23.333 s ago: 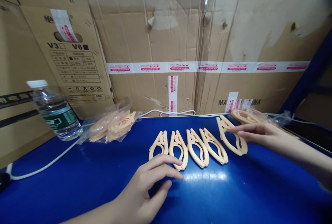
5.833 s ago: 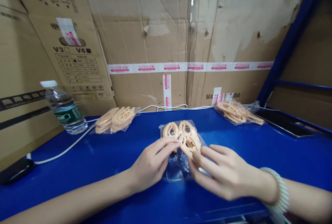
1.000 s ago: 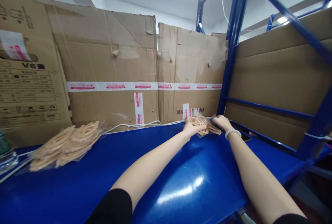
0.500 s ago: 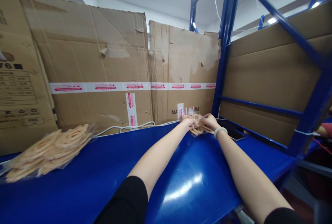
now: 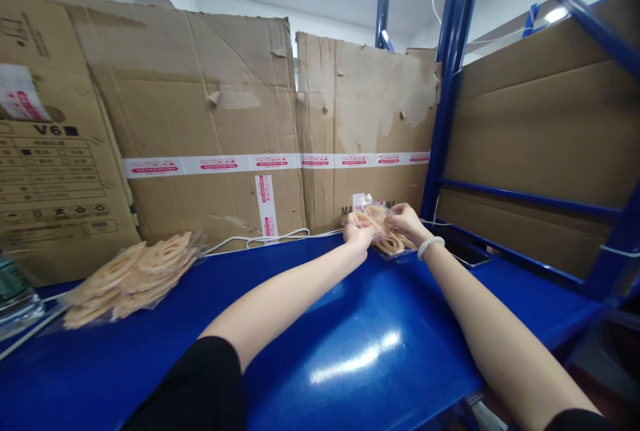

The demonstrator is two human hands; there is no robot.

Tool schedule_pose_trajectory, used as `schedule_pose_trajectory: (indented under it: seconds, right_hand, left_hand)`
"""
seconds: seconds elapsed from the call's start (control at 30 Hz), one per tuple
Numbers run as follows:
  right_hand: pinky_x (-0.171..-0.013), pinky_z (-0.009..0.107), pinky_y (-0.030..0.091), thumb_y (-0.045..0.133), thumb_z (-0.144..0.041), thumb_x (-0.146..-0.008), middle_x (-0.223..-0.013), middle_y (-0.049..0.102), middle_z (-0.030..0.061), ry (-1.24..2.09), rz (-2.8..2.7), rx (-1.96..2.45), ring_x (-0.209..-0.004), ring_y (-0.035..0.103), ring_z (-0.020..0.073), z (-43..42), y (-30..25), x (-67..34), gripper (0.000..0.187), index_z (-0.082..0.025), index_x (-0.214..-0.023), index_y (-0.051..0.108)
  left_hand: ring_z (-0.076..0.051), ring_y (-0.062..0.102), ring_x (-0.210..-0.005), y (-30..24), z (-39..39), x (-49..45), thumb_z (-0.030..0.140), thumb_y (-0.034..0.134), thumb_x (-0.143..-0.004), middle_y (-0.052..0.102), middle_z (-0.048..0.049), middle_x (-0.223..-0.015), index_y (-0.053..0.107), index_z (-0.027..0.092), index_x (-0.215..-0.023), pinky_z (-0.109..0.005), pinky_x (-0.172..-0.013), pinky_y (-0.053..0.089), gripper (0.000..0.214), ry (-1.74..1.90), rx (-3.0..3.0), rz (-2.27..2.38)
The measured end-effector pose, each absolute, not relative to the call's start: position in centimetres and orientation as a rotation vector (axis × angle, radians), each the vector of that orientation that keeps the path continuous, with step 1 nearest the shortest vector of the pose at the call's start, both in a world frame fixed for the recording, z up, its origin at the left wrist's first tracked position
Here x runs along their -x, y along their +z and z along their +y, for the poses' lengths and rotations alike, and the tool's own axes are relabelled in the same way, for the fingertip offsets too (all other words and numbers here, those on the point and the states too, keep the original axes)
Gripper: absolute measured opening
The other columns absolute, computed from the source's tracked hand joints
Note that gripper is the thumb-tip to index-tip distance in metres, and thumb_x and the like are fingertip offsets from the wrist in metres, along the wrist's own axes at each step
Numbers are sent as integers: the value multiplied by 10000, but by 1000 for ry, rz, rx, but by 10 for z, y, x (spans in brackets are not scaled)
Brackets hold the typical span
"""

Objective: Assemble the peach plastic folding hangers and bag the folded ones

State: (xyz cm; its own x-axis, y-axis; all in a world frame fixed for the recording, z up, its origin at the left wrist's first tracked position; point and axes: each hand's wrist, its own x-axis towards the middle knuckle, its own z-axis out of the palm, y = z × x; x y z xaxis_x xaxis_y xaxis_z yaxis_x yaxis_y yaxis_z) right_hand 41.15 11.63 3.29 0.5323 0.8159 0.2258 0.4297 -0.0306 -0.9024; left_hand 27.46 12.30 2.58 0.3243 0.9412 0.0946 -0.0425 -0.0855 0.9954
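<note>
Head view. Both arms were stretched out across the blue counter [image 5: 350, 324] toward its far right corner. A clear plastic bag of peach-coloured plastic clips [image 5: 383, 231] was held there, lifted slightly off the surface, close against the cardboard boxes [image 5: 240, 118] that formed the back wall.

The left hand [image 5: 358, 234] was seen curled at the near left edge of the bag, fingers closed on the plastic; the grip itself was mostly hidden behind the knuckles. The right hand [image 5: 404, 220] was clasped on the bag's right side, fingers bent round it from above. A white beaded bracelet [image 5: 430, 245] was worn on the right wrist. The two hands were set just beside each other, with the bag between them.

A second, fuller bag of the same clips [image 5: 133, 274] was noted lying flat on the counter at the far left, well apart from the hands. A water bottle [image 5: 15, 294] was partly cut off at the left edge of the view. A white cable [image 5: 273, 238] was run along the foot of the boxes. A dark flat phone-like object [image 5: 463, 254] was seen lying just right of the held bag. Blue shelf uprights [image 5: 447, 84] and a cardboard panel [image 5: 540, 144] closed off the right side.
</note>
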Motion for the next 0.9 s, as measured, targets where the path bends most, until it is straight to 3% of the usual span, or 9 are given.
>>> schedule_pose_trajectory:
  seconds: [0.17,0.23,0.3,0.43,0.57,0.67,0.73,0.8,0.9]
  right_hand:
    - [-585,246,528,623,-208,-929,-932,614,19,637,-1361,1381,-684,601,119,112,31,-337,215,-141,-1125,564]
    - [-588,230,508,683,-112,-825,-895,615,-7,722,-1488,1250,-682,600,117,105,23,-302,309,-154,-1097,542]
    - [-597,225,499,705,-69,-719,-840,624,-32,822,-1612,1137,-675,605,122,96,13,-272,398,-172,-1060,528]
    - [-666,283,521,722,-123,-650,-815,636,-22,925,-1814,1000,-732,625,159,82,1,-238,427,-180,-1035,547]
    - [-896,447,487,722,-146,-653,-1093,655,80,832,-1924,971,-1038,600,262,73,10,-238,460,-191,-1095,601]
    - [-1073,500,340,572,-136,-777,-1286,583,79,699,-1937,919,-1233,492,253,60,27,-241,410,-220,-1177,578]
    - [-1082,473,335,478,-109,-823,-1262,596,70,560,-2006,824,-1218,504,227,50,39,-237,403,-217,-1202,563]
    - [-986,410,426,419,-69,-834,-1146,646,67,417,-2163,734,-1087,578,202,40,47,-232,383,-199,-1152,588]
    - [-731,301,472,384,-17,-792,-871,666,41,224,-2396,742,-792,601,162,32,53,-228,324,-172,-920,638]
  left_hand:
    - [-215,640,-989,11,76,-189,252,610,-936,626,-86,-1179,609,159,-1144,-406,-834,558,228,1151,-1250,1140]
    - [-182,664,-922,5,47,-146,99,649,-861,667,-71,-1066,631,148,-1019,-328,-821,557,166,1143,-1185,1183]
    - [-163,681,-862,3,16,-107,25,640,-807,685,-67,-981,636,157,-946,-283,-801,555,191,1111,-1120,1214]
    - [-175,705,-850,9,-36,-50,38,676,-644,672,-65,-1046,628,204,-994,-262,-707,569,391,903,-899,1165]
    - [-180,697,-615,17,-51,-15,114,669,-517,707,-49,-925,586,247,-1082,-203,-441,446,586,455,-991,974]
    - [-142,610,-535,22,-38,8,226,661,-614,690,-25,-798,609,227,-970,-204,-412,413,359,498,-1328,925]
    - [-176,618,-656,22,-22,22,314,618,-747,664,-34,-808,625,216,-913,-253,-495,477,193,723,-1672,1036]
    - [-223,626,-883,18,-4,34,326,536,-864,661,-66,-955,634,216,-973,-358,-741,541,184,953,-2061,1117]
    - [-288,434,-1313,3,18,48,339,499,-937,502,-110,-1392,533,235,-1275,-514,-1103,360,355,1026,-2441,1127]
